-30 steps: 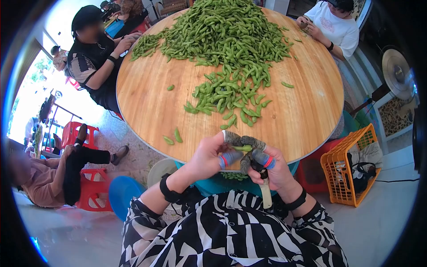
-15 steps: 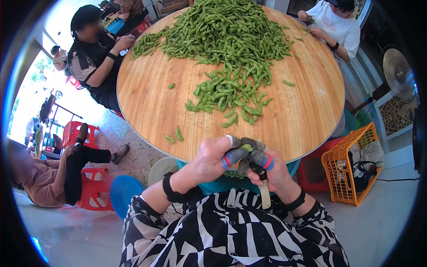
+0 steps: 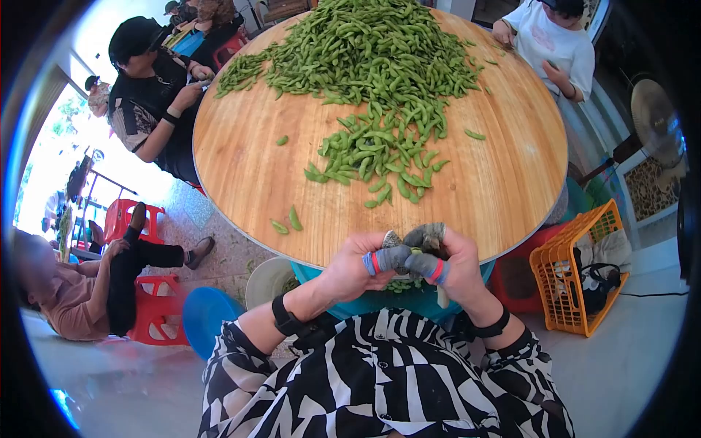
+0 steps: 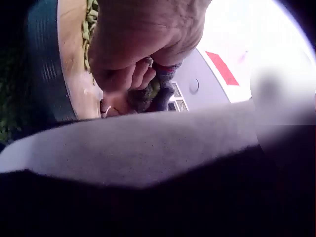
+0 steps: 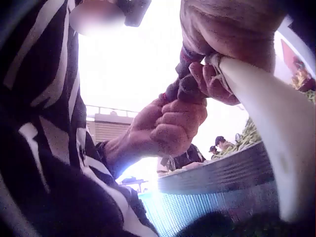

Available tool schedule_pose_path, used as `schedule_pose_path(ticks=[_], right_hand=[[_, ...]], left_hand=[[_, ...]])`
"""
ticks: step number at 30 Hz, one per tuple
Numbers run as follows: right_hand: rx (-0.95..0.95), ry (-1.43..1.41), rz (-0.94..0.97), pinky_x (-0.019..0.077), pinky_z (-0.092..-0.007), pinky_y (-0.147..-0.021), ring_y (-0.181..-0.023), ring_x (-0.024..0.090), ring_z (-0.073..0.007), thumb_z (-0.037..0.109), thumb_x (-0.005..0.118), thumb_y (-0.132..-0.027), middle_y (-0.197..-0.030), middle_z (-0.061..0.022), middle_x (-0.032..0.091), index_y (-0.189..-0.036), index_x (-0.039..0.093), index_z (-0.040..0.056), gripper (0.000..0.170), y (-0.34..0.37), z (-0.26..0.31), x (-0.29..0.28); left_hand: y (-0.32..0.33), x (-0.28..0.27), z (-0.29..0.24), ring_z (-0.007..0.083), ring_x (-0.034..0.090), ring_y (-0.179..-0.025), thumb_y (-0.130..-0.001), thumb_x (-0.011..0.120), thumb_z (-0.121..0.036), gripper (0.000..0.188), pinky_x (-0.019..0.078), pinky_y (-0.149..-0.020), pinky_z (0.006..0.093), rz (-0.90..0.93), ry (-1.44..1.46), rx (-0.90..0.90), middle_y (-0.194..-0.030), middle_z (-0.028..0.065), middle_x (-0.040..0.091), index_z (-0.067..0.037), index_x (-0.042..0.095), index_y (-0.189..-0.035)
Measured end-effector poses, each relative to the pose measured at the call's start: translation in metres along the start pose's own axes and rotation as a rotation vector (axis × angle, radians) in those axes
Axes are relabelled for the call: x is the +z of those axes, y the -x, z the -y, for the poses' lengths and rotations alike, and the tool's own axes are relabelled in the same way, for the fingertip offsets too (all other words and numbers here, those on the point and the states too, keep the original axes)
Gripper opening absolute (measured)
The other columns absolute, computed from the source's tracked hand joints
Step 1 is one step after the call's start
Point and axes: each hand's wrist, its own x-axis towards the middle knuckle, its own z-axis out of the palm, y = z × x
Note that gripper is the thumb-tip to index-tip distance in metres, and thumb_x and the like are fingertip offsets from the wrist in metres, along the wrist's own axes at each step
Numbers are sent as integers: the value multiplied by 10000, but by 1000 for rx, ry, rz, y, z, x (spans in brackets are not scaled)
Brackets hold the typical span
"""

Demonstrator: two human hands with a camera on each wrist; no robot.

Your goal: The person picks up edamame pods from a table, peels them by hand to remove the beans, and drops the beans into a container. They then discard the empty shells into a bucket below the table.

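Over the near table edge, my left hand (image 3: pixel 353 270) and right hand (image 3: pixel 460 271) meet at the fingertips, which wear grey finger covers with red bands. A small green bit of an edamame pod (image 3: pixel 416 251) shows between the thumbs, pinched by both hands. My right hand's fingers also curl round a tool with a pale, smooth, curved end (image 5: pixel 276 118), string wound where it enters the hand. In the head view only its short pale tip (image 3: pixel 442 296) shows below the right hand. A large heap of edamame pods (image 3: pixel 372 58) covers the far table, with a smaller spread nearer me.
The round wooden table (image 3: pixel 248 175) fills the middle. Below its edge sit a teal tub (image 3: pixel 343 306), a white bucket (image 3: pixel 263 285) and a blue basin (image 3: pixel 208 321). An orange crate (image 3: pixel 562 277) stands right. Other people sit around, and red stools (image 3: pixel 157 306) stand left.
The hands have closed together, hiding most of the pod that showed earlier. My right hand has turned, and the pale tool end is now mostly hidden in the head view.
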Motion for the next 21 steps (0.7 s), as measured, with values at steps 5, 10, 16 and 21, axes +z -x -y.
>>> schedule_pose_path(ticks=[5, 10, 16, 21], right_hand=[[-43, 66, 71, 474, -229, -773, -867, 554, -64, 9, 716, -776, -929, -13, 602, -1041, 554, 7, 311, -1, 0, 2], [1, 171, 58, 478, -232, -764, -857, 561, -72, -22, 684, -784, -918, -15, 601, -1040, 545, 4, 293, 5, 7, 8], [75, 67, 4, 464, -207, -608, -713, 553, -57, -13, 670, -800, -890, -12, 594, -1039, 540, 15, 274, 8, 7, 13], [111, 46, 49, 433, -198, -538, -620, 525, -52, -29, 647, -805, -779, -4, 589, -1002, 550, 16, 224, 9, 4, 1]], left_hand=[[0, -2, 5, 57, 289, -453, -927, 556, -221, 177, 200, -411, 211, 37, 249, -53, -554, -51, 350, -62, 574, -852], [0, 1, 2, 50, 312, -460, -886, 620, -204, 154, 225, -432, 207, -17, 208, -84, -562, -50, 381, -62, 604, -829], [-2, 17, 2, 68, 517, -588, -890, 618, -194, 185, 389, -522, 210, -134, -63, 96, -717, -3, 602, -21, 676, -919], [1, 3, -1, 83, 542, -671, -885, 627, -200, 195, 433, -590, 252, -25, -385, 131, -694, -2, 590, -8, 651, -869]])
